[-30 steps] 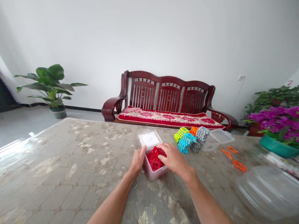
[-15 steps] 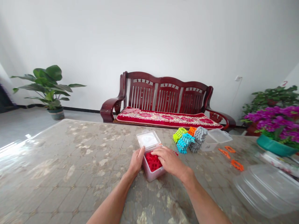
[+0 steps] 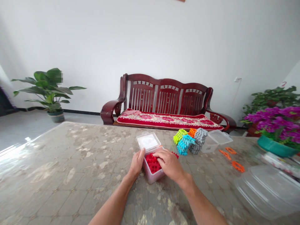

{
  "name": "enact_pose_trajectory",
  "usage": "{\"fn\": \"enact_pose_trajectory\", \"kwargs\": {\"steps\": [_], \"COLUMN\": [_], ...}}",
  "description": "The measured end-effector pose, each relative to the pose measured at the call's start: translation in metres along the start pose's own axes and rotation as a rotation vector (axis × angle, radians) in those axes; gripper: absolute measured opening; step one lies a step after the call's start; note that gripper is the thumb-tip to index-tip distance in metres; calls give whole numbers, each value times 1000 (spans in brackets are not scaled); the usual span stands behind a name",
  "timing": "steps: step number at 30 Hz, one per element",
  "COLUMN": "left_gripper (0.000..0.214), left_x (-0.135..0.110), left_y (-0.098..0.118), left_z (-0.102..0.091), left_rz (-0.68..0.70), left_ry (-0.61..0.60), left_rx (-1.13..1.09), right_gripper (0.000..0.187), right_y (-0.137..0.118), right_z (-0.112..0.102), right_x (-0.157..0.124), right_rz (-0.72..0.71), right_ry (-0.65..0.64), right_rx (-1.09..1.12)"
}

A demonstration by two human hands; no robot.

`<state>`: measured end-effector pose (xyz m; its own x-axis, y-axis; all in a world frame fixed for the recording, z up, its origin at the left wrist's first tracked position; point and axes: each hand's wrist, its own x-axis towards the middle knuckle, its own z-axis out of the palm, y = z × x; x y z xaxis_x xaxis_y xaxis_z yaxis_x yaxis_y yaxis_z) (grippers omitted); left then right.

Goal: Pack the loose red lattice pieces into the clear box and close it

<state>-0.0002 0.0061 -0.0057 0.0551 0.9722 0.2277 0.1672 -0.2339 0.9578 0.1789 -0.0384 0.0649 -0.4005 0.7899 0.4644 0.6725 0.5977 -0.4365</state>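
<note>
A small clear plastic box (image 3: 152,178) stands on the table before me, its lid (image 3: 148,141) tipped back. Red plastic building pieces (image 3: 153,165) with a grid pattern fill it. My left hand (image 3: 137,162) grips the box's left side, thumb at the rim. Over the right side of the box, my right hand (image 3: 169,163) has its fingers bent down onto the red pieces; its fingertips are partly hidden. More red pieces (image 3: 175,155) show just beyond my right hand. Stacked blue pieces (image 3: 186,144), lime pieces (image 3: 180,136), orange pieces (image 3: 192,132) and grey pieces (image 3: 198,141) stand behind to the right.
An open clear box (image 3: 209,147) stands beside the stacks, with a few loose orange pieces (image 3: 238,166) near it. At right are a large clear container (image 3: 269,190) and a teal flower pot (image 3: 273,147). A wooden bench (image 3: 161,97) stands beyond the patterned tablecloth (image 3: 70,162).
My right hand's fingers have curled more and drawn back slightly to the right, uncovering more red pieces. My left hand stays on the box.
</note>
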Motion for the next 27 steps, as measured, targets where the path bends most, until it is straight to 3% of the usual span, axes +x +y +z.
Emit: {"fn": "enact_pose_trajectory", "kwargs": {"steps": [6, 15, 21, 27], "left_gripper": [65, 65, 66, 65], "left_x": [0, -1, -1, -3], "left_y": [2, 2, 5, 9], "left_z": [-1, 0, 0, -1], "left_rz": [-7, -46, -66, -69], "left_ry": [-22, -2, 18, -13], "left_rx": [-28, -46, -43, -27], "right_gripper": [39, 36, 35, 31], "right_y": [-2, 2, -1, 0], "right_z": [4, -3, 0, -2], "right_x": [-2, 8, 8, 2], "right_rz": [16, 143, 126, 82], "right_ry": [45, -53, -25, -10], "right_rx": [47, 69, -33, 38]}}
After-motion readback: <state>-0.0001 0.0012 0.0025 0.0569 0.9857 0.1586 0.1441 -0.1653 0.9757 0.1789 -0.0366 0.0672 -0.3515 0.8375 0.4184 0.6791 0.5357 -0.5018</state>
